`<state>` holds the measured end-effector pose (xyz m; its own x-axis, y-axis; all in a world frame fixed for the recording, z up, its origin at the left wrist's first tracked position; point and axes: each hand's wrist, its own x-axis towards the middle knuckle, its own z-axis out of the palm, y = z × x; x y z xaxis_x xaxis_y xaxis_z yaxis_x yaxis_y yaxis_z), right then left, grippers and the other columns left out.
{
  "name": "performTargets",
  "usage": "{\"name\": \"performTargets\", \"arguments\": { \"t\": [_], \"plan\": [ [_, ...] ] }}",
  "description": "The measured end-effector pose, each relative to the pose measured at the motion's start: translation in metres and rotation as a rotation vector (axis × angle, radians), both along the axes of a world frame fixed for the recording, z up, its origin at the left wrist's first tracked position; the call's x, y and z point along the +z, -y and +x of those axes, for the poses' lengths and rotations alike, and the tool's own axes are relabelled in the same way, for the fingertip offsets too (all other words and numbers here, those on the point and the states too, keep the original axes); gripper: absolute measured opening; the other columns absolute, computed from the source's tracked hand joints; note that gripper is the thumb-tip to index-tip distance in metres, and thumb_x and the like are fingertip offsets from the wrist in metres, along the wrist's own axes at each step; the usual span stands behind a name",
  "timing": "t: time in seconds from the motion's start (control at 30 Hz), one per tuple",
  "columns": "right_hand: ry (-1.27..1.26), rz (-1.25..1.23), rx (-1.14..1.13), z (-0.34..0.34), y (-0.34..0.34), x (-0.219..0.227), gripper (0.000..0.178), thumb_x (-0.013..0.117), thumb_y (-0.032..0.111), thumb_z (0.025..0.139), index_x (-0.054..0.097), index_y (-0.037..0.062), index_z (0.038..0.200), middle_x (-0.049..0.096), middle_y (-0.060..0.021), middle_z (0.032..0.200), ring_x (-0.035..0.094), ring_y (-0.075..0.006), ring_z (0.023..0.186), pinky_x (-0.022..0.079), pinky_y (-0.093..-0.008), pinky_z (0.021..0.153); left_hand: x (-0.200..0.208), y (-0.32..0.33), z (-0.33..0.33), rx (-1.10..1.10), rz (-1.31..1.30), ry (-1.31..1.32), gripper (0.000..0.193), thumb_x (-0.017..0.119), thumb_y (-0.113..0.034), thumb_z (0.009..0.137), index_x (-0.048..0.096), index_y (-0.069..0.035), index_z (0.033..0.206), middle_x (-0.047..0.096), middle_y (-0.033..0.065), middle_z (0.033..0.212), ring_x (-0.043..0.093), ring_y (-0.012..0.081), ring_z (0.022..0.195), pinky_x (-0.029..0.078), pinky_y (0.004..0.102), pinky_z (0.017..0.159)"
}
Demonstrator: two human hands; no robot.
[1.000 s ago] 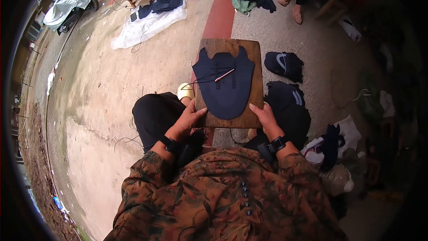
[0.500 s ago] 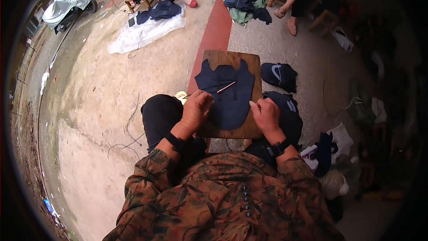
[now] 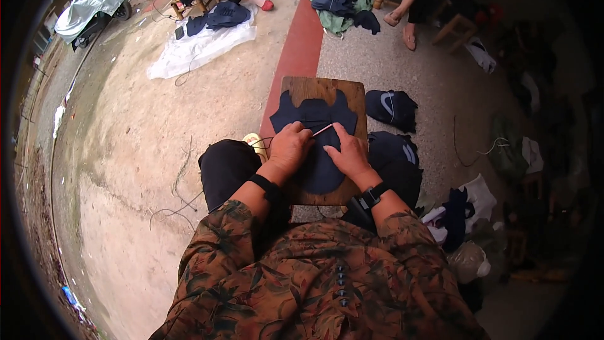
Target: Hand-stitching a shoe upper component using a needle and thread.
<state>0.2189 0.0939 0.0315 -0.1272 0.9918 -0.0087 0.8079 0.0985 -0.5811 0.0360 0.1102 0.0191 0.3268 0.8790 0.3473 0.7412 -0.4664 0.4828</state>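
A dark navy cut fabric piece (image 3: 324, 173) lies flat on a small wooden board (image 3: 357, 97) in front of me. On the fabric rests a thin, pale pinkish stick (image 3: 322, 130), slanting up to the right. My left hand (image 3: 290, 149) is closed over the left part of the fabric, fingers curled beside the stick's lower end; what they pinch is hidden. Index finger stretched and thumb apart, my right hand (image 3: 350, 154) touches the fabric, its index fingertip at the stick's upper end. The fabric's middle is partly covered by my hands.
Navy fabric pieces with a pale curved mark (image 3: 391, 108) lie right of the board; more fabric (image 3: 393, 151) rests by my right knee. A white sheet (image 3: 201, 50) holds dark cloth at far left. Other people sit at the back. A plastic bag (image 3: 469, 261) lies lower right.
My right hand has moved from the fabric's right edge inward and up to the stick. My left hand has shifted slightly right, now beside the stick's lower end.
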Motion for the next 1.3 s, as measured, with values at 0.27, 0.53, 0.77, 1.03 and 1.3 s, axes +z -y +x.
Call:
{"name": "performTargets", "arguments": {
  "t": [0.27, 0.53, 0.77, 1.03, 1.3],
  "plan": [
    [-0.075, 0.059, 0.021, 0.001, -0.001, -0.002, 0.068, 0.072, 0.021, 0.072, 0.04, 0.0007, 0.129, 0.061, -0.0258, 0.097, 0.058, -0.0434, 0.091, 0.046, -0.0449, 0.082, 0.001, -0.004, -0.023, 0.123, -0.076, 0.351, 0.011, 0.067, -0.006, 0.076, 0.059, -0.004, 0.082, 0.059, 0.0094, 0.077, 0.058, 0.0259, 0.076, 0.046, 0.0333, 0.067],
    [0.046, 0.227, 0.078, 0.001, 0.003, -0.002, 0.048, 0.07, 0.016, 0.074, 0.051, 0.0013, 0.115, 0.061, -0.017, 0.077, 0.061, -0.0329, 0.073, 0.048, -0.0403, 0.066, 0.014, 0.003, -0.05, 0.097, -0.665, 1.038, 0.005, 0.058, -0.004, 0.087, 0.056, -0.001, 0.083, 0.053, -0.0015, 0.069, 0.047, 0.006, 0.06, 0.039, 0.0197, 0.054],
    [-1.474, -0.53, -0.295, 0.054, 0.011, 0.015, 0.011, 0.056, 0.001, 0.082, 0.054, 0.002, 0.094, 0.057, -0.005, 0.076, 0.055, -0.0113, 0.066, 0.043, -0.0213, 0.057, 0.006, 0.011, -0.031, -0.072, -0.656, 0.795, 0.009, 0.056, -0.003, 0.088, 0.053, -0.003, 0.079, 0.048, -0.0046, 0.067, 0.042, 0.0041, 0.06, 0.037, 0.0188, 0.054],
    [-1.402, -0.228, -0.386, 0.107, 0.06, 0.022, 0.025, 0.053, -0.014, 0.071, 0.053, -0.0016, 0.093, 0.058, -0.0073, 0.082, 0.057, -0.0131, 0.074, 0.046, -0.022, 0.069, -0.002, 0.016, -0.013, -0.14, -0.639, 0.749, 0.006, 0.059, 0.0, 0.085, 0.055, -0.002, 0.081, 0.05, -0.0038, 0.07, 0.046, 0.0052, 0.065, 0.04, 0.0204, 0.059],
    [-0.178, 0.243, -0.636, 0.249, 0.16, 0.013, 0.013, 0.052, -0.008, 0.067, 0.057, -0.0009, 0.076, 0.058, -0.0142, 0.066, 0.059, -0.0253, 0.063, 0.045, -0.0332, 0.058, -0.021, 0.011, -0.005, -0.155, -0.508, 0.631, 0.009, 0.054, -0.002, 0.088, 0.053, -0.005, 0.079, 0.047, -0.004, 0.071, 0.042, 0.0045, 0.062, 0.038, 0.0191, 0.057]
  ]
}}
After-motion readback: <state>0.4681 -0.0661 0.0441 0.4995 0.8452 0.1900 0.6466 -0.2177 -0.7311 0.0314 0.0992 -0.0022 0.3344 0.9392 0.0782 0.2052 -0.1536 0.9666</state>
